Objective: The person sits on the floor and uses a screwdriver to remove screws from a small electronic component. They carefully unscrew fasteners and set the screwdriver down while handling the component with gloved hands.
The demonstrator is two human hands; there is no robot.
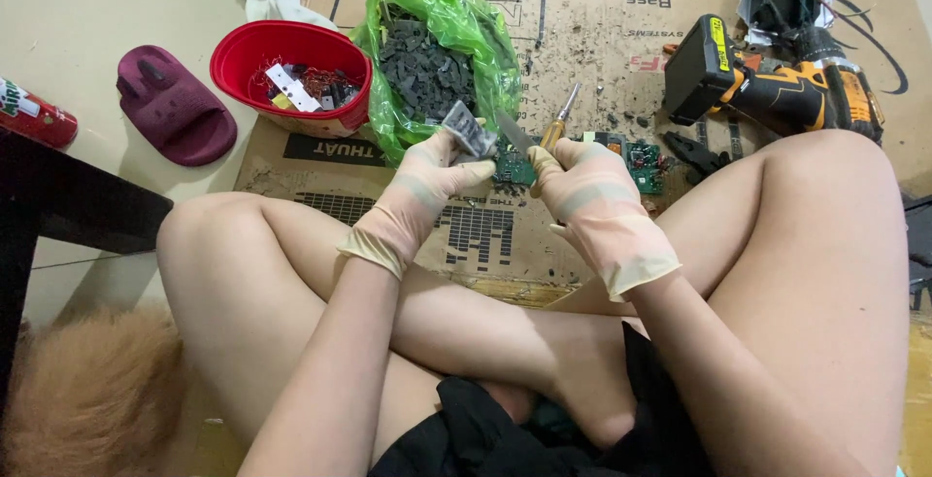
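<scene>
Both my hands wear thin beige rubber gloves. My left hand [427,181] grips a small grey ribbed metal part [468,130] attached to a green circuit board [515,168], held up between my hands. My right hand [582,186] is closed around a tool with an orange-yellow handle [553,133] and a thin metal shaft [569,100] pointing up and away. A flat metal blade [515,132] lies across the board between my hands. I sit cross-legged on flattened cardboard [485,234].
A green plastic bag [437,60] of dark grey pieces stands just beyond my hands. Left of it is a red bowl [291,74] with small parts. A second green board [646,164], a yellow-black cordless drill [767,79], a maroon slipper [175,103] and a red can [34,116] lie around.
</scene>
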